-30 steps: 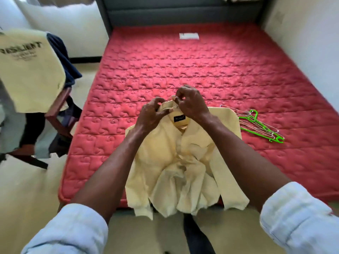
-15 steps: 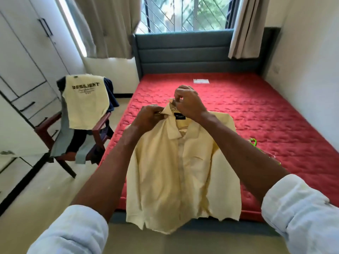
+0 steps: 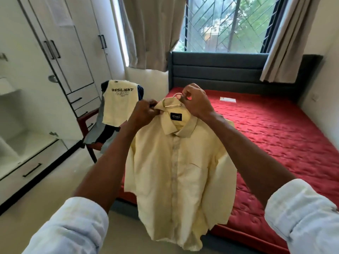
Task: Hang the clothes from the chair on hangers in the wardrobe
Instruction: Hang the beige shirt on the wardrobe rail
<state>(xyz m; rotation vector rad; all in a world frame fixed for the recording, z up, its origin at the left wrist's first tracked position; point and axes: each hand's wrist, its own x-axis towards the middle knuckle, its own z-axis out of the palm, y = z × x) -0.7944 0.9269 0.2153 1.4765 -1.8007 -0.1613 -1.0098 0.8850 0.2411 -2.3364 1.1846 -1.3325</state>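
A pale yellow button shirt [image 3: 179, 173] hangs in the air in front of me on a light wire hanger [image 3: 172, 105]. My right hand [image 3: 197, 102] is closed on the hanger's hook above the collar. My left hand [image 3: 145, 112] pinches the left tip of the collar. To the left stands a wooden chair [image 3: 83, 123] draped with a cream T-shirt printed "RESILIENT" [image 3: 120, 103] and darker clothes beneath it. The white wardrobe [image 3: 60, 57] fills the left wall, its doors shut there.
A bed with a red mattress [image 3: 275, 140] and grey headboard [image 3: 220, 70] lies behind the shirt, with a white paper [image 3: 228, 99] near the headboard. An open white compartment [image 3: 20, 143] and drawers are at far left. Curtains flank a barred window.
The shirt has been lifted off the mattress and now hangs freely. My view has risen and turned left, bringing the wardrobe and window into sight; the green hangers on the bed are out of sight.
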